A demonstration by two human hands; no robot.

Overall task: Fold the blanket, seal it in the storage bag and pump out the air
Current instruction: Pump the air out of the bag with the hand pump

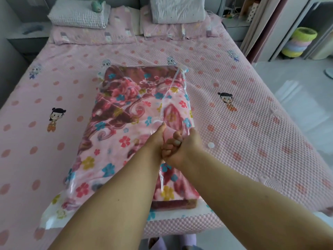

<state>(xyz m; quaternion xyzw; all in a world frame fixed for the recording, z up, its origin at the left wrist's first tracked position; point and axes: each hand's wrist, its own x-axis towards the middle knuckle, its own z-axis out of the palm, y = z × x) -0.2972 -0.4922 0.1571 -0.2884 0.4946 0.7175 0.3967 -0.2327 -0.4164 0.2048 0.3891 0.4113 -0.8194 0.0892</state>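
While both hands meet over the middle of one clear bag [54, 216] on the bed [252, 123], the left hand [156, 137] pinches a raised fold of film between thumb and curled fingers, and the right hand [177, 147], just beside it and touching it, is fisted on the same ridge. One folded blanket [115, 127] lies inside the bag, spread beyond and below the hands and reaching back toward the person. It looks soft and bulky, likely to give under pressure, while the film appears thin, slick and easily creased, so a firm pinch on slack plastic or along the edges seems the safest hold. Two pillows [79, 15] sit far beyond the hands; one white disc [211, 145] lies right of the right hand.
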